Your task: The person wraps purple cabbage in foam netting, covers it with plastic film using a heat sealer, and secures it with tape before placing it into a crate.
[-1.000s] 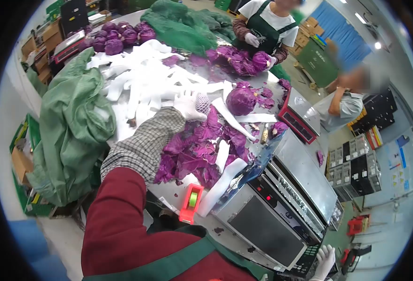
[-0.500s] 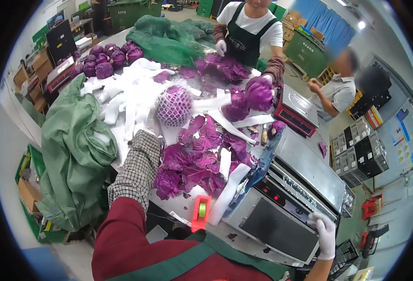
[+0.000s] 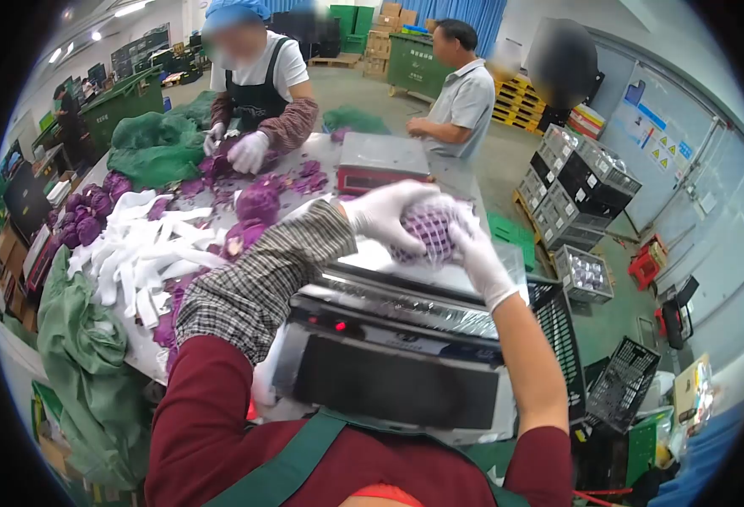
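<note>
A purple cabbage (image 3: 427,235) in a white foam net is held over the back of a metal film-wrapping machine (image 3: 397,380). My left hand (image 3: 386,218), in a white glove, grips the cabbage from the left. On its right side presses my right hand (image 3: 482,258), also gloved, with fingers curled on the net. The machine has a dark front plate and a lit red light; shiny film lies across its middle. Whether film clings to the cabbage is hard to make out.
White foam nets (image 3: 148,253) and bare cabbages (image 3: 258,201) cover the left table. A red scale (image 3: 382,160) stands behind the machine. Across the table a gloved co-worker (image 3: 258,93) handles leaves; another person (image 3: 456,93) stands behind. Black crates (image 3: 624,384) are at right.
The view has swung right. My left hand has brought the netted cabbage from the table to above the machine. My right hand has moved from the machine's right side onto the cabbage.
</note>
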Demonstrator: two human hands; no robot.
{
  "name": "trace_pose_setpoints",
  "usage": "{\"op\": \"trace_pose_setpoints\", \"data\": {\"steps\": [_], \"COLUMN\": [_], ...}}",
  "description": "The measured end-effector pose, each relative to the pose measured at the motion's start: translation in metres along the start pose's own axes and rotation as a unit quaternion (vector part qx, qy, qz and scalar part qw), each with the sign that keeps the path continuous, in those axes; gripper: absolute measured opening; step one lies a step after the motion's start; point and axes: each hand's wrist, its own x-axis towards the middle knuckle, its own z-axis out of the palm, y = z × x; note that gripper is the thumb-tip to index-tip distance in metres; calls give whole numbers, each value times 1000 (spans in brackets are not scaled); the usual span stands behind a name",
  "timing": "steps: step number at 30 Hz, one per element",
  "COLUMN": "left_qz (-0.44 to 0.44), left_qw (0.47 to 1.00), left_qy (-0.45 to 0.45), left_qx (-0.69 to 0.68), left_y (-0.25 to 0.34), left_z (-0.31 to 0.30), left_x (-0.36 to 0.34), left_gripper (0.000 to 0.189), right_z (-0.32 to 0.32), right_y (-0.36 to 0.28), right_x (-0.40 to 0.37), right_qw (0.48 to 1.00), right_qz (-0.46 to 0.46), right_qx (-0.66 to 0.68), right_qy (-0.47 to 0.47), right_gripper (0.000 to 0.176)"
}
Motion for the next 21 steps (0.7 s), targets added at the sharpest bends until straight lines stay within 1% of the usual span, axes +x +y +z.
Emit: {"op": "trace_pose_setpoints", "data": {"steps": [1, 2, 3, 4, 5, 7, 8, 9, 10, 11, 12, 13, 14, 15, 17, 19, 20, 21], "left_qz": [3, 10, 24, 16, 5, -6, -26, -48, -29, -14, -38, -42, -69, -93, -93, -184, -273, -362], "left_qw": [999, 998, 997, 996, 994, 991, 985, 981, 986, 990, 992, 994, 996, 995, 991, 979, 954, 916], "left_qy": [-20, -25, -52, -59, -65, -94, -122, -128, -109, -93, -78, -60, -43, -26, 16, 53, 29, 7], "left_qx": [38, 51, 53, 71, 87, 97, 117, 136, 125, 109, 95, 86, 42, -1, 100, 67, 122, 174], "left_y": [-6, -17, -28, -31, -34, -29, -22, -11, -15, -19, -13, -11, -6, 1, 12, 9, 8, 8], "left_z": [15, 31, 43, 53, 61, 59, 57, 55, 55, 55, 51, 45, 38, 31, 14, 1, -2, 1], "left_x": [14, 24, 32, 36, 38, 40, 40, 38, 36, 34, 32, 29, 24, 17, -4, -35, -53, -73], "left_gripper": [90, 93, 94, 96, 98, 103, 107, 111, 112, 114, 115, 109, 103, 97, 78, 58, 43, 33], "right_z": [-13, -32, -42, -59, -65, -86, -91, -91, -97, -104, -108, -114, -127, -134, -142, -154, -160, -164], "right_y": [6, 26, 35, 57, 57, 57, 53, 43, 40, 47, 49, 50, 63, 62, 27, 7, 5, 11], "right_x": [-5, -2, -4, 2, 0, 5, 3, -1, 0, 1, 2, 0, 2, -4, -33, -67, -82, -95], "right_qw": [997, 998, 996, 998, 996, 994, 993, 992, 984, 986, 986, 985, 984, 979, 964, 912, 874, 842], "right_qz": [49, 48, 40, 22, 41, 59, 53, 48, 127, 108, 105, 105, 64, 24, 8, 50, 87, 103], "right_qx": [48, 50, 85, 48, 63, -4, -20, -34, -76, -59, -78, -98, -141, -201, -267, -407, -478, -529], "right_qy": [18, 7, -9, -39, -44, -91, -101, -110, -99, -115, -107, -96, -88, -38, -7, 31, 29, 3], "right_gripper": [43, 45, 46, 48, 50, 50, 49, 48, 49, 49, 45, 42, 36, 34, 31, 27, 31, 39]}}
